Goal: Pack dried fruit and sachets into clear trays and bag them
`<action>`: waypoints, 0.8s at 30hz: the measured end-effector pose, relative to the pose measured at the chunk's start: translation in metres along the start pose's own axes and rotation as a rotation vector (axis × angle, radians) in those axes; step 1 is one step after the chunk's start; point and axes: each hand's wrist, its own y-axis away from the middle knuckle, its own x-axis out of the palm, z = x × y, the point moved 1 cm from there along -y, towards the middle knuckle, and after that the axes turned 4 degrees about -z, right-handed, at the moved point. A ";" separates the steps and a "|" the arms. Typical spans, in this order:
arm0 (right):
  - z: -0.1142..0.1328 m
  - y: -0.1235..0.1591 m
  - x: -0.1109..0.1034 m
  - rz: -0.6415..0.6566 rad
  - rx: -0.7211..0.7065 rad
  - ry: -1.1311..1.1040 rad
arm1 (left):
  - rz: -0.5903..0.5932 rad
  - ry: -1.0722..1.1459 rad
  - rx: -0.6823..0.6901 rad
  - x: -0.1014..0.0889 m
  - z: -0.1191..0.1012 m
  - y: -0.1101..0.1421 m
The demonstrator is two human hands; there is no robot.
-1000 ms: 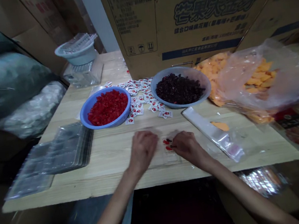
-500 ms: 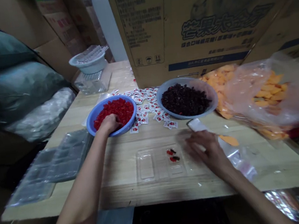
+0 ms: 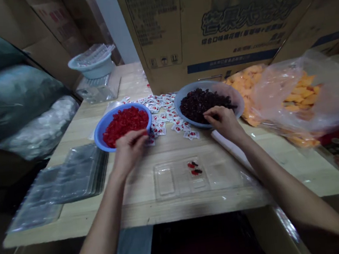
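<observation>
Red diced fruit (image 3: 122,125) sits just below the narrowly pinched fingers (image 3: 141,134) of the left hand (image 3: 130,152), at the rim of one blue bowl (image 3: 99,138); I cannot tell whether they hold a piece. Narrowly closed fingers (image 3: 210,113) of the right hand (image 3: 223,123) reach into dark berries (image 3: 198,105) in one grey bowl (image 3: 237,102), their hold also unclear. Many small sachets (image 3: 159,122) lie between the bowls. Nearer, one clear tray (image 3: 165,180) carries four red and dark pieces (image 3: 195,168), with open counter (image 3: 139,210) before its front edge.
</observation>
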 end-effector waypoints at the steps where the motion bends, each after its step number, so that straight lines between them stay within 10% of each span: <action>1: 0.014 0.019 -0.002 -0.004 -0.050 -0.110 | 0.142 0.098 0.061 0.011 -0.020 0.021; 5: 0.048 0.096 -0.004 0.118 -0.052 -0.364 | 0.523 0.227 0.193 0.062 -0.082 0.096; 13: 0.032 0.175 0.021 0.197 0.022 -0.376 | 0.488 0.292 0.211 0.094 -0.087 0.130; 19: 0.034 0.181 0.026 0.164 -0.099 -0.265 | 0.298 0.212 0.166 0.077 -0.067 0.090; 24: 0.010 0.113 0.037 0.032 -0.067 -0.179 | 0.240 -0.129 0.227 0.109 -0.047 0.005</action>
